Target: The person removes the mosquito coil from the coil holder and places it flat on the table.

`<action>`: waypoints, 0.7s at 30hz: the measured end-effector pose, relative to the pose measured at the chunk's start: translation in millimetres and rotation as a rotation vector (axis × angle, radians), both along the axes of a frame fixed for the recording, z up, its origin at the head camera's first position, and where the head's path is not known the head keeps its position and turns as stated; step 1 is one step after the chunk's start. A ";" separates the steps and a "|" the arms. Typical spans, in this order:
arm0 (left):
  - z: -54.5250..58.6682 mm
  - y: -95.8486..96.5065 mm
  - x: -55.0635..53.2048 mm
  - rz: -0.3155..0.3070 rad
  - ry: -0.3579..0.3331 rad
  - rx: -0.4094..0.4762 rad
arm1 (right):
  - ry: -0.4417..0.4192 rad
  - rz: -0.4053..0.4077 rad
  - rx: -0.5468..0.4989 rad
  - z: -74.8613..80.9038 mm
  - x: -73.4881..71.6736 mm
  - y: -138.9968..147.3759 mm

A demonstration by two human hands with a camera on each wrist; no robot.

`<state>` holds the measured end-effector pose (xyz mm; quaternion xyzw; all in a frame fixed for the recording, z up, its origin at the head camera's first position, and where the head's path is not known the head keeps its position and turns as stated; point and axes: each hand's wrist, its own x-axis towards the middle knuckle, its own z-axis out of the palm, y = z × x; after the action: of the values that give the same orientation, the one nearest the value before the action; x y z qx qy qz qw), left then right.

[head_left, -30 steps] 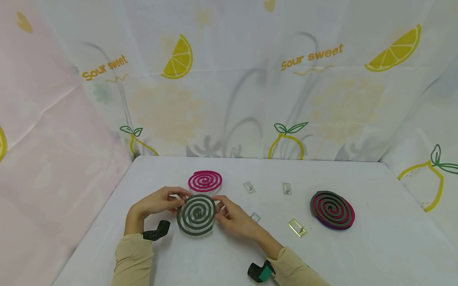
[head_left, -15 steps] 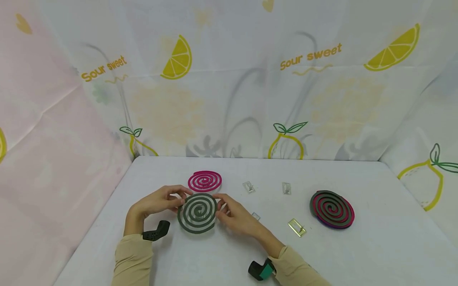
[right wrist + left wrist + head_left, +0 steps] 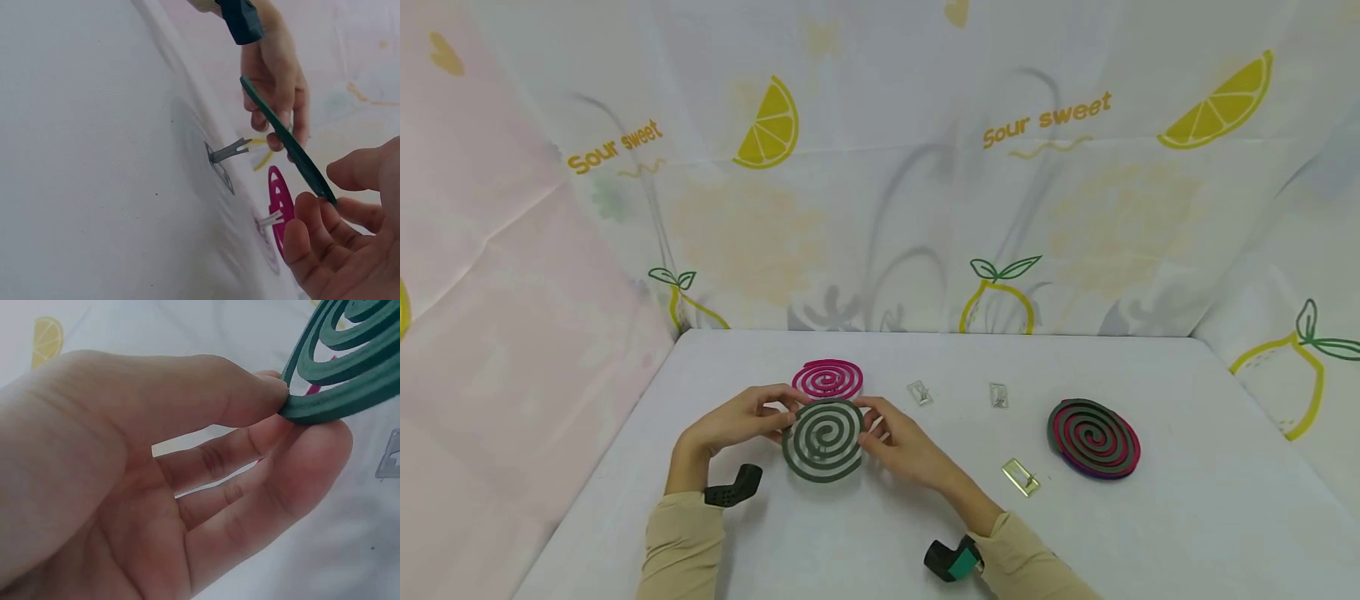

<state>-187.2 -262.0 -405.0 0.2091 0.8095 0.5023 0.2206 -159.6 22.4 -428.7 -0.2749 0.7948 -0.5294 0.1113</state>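
Observation:
A dark green mosquito coil point(image 3: 826, 430) is held above the white table by both hands. My left hand point(image 3: 741, 423) pinches its left edge; the left wrist view shows the thumb point(image 3: 250, 394) over the rim and fingers under it. On the opposite edge, my right hand point(image 3: 910, 442) pinches the coil between thumb and fingers. Beneath the coil, the right wrist view shows a small metal coil stand point(image 3: 228, 152) with its prong raised, apart from the coil. Just behind, a pink mosquito coil point(image 3: 827, 381) sits raised on another stand point(image 3: 270, 220).
Two silver stands, one nearer point(image 3: 919, 392) and one farther right point(image 3: 997, 395), lie toward the back. A gold stand point(image 3: 1021, 477) lies right of my right hand. At the right is a stack of green and pink coils point(image 3: 1093, 439). A printed cloth point(image 3: 880, 208) hangs behind the table.
Both hands have carried the green coil slightly back and to the right, closer to the pink coil. A silver stand by the right hand has become hidden.

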 end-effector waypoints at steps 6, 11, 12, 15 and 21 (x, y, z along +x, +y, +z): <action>-1.1 10.4 -2.5 -0.011 -0.007 0.041 | 0.012 -0.027 -0.009 4.7 -1.7 7.4; -3.2 17.8 -4.7 -0.020 0.019 0.078 | 0.011 -0.048 -0.011 10.5 -3.1 14.3; -3.7 19.3 -5.0 -0.018 0.021 0.082 | 0.008 -0.047 -0.015 10.9 -3.6 15.5; -4.5 23.8 -5.2 0.005 0.027 0.078 | -0.001 -0.045 -0.014 11.6 -5.1 18.6; -4.4 33.4 -5.5 0.042 0.051 0.068 | -0.016 -0.050 -0.020 13.5 -7.7 25.3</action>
<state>-192.7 -228.6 -409.4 0.2121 0.8014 0.5287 0.1822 -167.3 47.7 -415.2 -0.2516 0.7952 -0.5423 0.1017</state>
